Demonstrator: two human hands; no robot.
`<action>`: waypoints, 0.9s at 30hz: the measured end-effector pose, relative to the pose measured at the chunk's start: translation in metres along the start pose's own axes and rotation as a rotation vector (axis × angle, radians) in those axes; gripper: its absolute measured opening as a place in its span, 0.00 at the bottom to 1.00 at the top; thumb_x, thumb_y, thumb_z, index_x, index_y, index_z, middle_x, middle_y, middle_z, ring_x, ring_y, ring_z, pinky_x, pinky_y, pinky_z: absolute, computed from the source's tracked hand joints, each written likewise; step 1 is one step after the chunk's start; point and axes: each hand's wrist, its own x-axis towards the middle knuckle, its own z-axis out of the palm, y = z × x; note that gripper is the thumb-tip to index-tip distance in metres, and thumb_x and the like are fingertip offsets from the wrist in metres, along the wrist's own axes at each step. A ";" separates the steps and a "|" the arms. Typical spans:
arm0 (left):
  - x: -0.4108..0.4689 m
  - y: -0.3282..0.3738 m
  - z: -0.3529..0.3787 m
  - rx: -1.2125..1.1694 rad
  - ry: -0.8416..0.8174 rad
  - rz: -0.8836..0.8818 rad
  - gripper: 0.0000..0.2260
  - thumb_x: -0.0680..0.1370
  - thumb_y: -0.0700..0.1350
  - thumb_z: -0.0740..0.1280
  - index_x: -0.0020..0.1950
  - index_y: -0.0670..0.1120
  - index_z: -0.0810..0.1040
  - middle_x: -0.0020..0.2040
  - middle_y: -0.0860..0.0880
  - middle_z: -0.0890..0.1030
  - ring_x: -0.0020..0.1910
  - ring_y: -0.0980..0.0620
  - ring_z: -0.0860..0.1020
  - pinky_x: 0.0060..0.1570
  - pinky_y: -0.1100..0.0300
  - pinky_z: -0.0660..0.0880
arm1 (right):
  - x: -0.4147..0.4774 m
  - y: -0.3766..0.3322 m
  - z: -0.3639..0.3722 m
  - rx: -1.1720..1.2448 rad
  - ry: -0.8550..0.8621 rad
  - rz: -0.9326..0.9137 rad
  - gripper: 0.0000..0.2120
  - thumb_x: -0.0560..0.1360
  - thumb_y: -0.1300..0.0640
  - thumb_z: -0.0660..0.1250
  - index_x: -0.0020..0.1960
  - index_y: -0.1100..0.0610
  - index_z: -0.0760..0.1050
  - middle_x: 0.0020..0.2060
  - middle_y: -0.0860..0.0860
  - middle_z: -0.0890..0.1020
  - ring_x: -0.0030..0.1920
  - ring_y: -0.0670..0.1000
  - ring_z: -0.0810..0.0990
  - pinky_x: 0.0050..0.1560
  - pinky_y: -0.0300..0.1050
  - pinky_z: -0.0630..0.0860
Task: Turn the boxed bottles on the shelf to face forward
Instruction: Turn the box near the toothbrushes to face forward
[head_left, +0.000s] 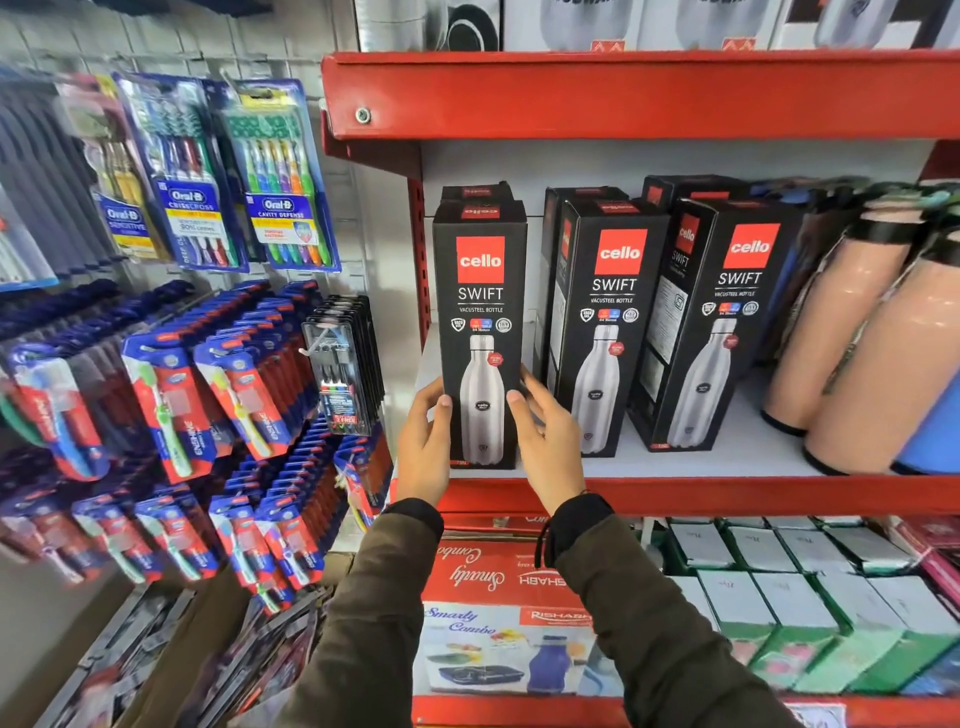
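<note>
- here, i am standing at a red shelf (779, 493) in a shop, looking down at my two hands.
- my left hand (423, 447) and my right hand (545, 441) are clasping the leftmost boxed bottle (480, 291) low on its two side walls, thumbs lying on its front face.
- this tall black box is standing upright at the left end of the shelf, near the front edge, its printed bottle picture facing me squarely.
- beside it, the middle box (613, 291) and the right box (727, 291) are standing slightly angled, each showing a side panel, so i judge they are waiting their turn.
- more boxes are standing behind these; loose peach bottles (852, 332) are leaning at the far right.
- i am guessing the box is stiff card with a steel bottle inside, so fairly weighty and tall enough to tip.
- the smooth card may be slippery; gripping low on both sides, as now, is looking steadiest for twisting it.
</note>
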 end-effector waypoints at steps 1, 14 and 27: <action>-0.003 0.001 0.000 0.007 0.007 0.002 0.12 0.84 0.49 0.59 0.66 0.54 0.75 0.59 0.66 0.80 0.63 0.63 0.76 0.71 0.45 0.71 | -0.002 0.000 -0.001 0.003 -0.001 0.003 0.20 0.81 0.55 0.63 0.73 0.51 0.69 0.64 0.43 0.78 0.58 0.27 0.75 0.61 0.24 0.69; -0.032 0.011 -0.007 0.046 0.049 0.010 0.15 0.79 0.60 0.61 0.63 0.59 0.77 0.60 0.60 0.81 0.63 0.52 0.79 0.65 0.40 0.76 | -0.028 -0.012 -0.014 -0.034 0.001 -0.006 0.20 0.81 0.52 0.63 0.73 0.49 0.69 0.61 0.38 0.75 0.63 0.36 0.73 0.60 0.19 0.65; -0.046 0.018 0.008 0.100 0.239 0.140 0.11 0.83 0.48 0.62 0.65 0.54 0.75 0.60 0.56 0.77 0.59 0.57 0.76 0.54 0.58 0.73 | -0.029 -0.016 -0.033 -0.049 0.071 0.000 0.20 0.79 0.49 0.66 0.71 0.46 0.70 0.64 0.44 0.78 0.54 0.39 0.80 0.48 0.24 0.74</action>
